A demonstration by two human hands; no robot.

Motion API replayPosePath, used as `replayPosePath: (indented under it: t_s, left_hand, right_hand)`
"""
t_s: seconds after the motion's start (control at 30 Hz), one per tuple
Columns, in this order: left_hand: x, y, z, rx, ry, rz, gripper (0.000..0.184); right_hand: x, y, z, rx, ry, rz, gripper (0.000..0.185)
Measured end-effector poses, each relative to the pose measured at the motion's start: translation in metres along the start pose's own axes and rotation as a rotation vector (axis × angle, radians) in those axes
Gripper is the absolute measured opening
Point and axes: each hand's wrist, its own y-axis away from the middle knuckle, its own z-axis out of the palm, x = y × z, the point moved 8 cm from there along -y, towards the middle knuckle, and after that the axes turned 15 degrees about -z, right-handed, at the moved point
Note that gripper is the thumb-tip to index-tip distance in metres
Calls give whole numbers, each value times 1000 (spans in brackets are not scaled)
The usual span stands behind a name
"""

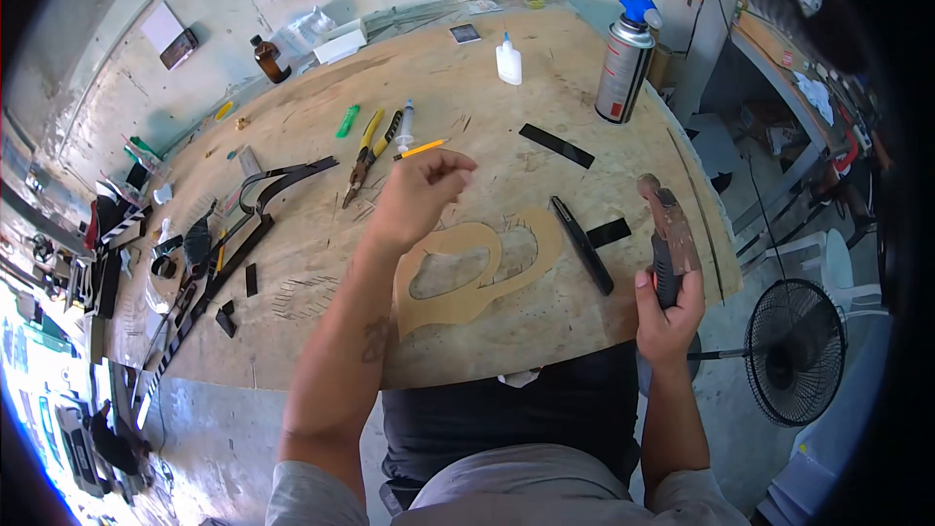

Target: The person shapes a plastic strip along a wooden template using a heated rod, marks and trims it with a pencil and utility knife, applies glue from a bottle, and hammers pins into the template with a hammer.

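My right hand (670, 331) grips a rusty brown hammer (674, 229) with a black handle, beyond the table's right front edge. My left hand (426, 193) hovers over the table with fingers curled and thumb near the forefinger; anything small between them is hidden. Just behind its knuckles is a yellow pencil (421, 149). Below lies a tan looped cut-out (458, 306), partly covered by my left forearm. Short thin dark pieces, apparently nails, line part of its opening. To its right rest a black utility knife (582, 245) and a short black strip (610, 232).
Pliers (362, 158), a syringe (406, 125) and a green lighter (348, 121) lie farther back. A glue bottle (508, 62) and torch canister (623, 68) stand upright. Bent black strips (263, 205) clutter the left. A fan (794, 353) stands right of the table.
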Motion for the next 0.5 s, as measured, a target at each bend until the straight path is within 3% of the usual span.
replayPosePath:
  t_s: [0.13,0.23,0.33,0.5]
  left_hand:
    - [6,4,22,-145,-112,-79,23]
    - [25,4,29,-107,-127,255,23]
    - [12,-6,32,-183,-79,30,24]
    - [-1,-12,37,-269,235,-108,31]
  right_hand:
    - [-2,-2,3,1,5,12,44]
    - [-3,0,2,5,39,13,44]
    - [-6,-1,2,-12,76,-17,44]
    - [-1,3,3,-82,116,3,42]
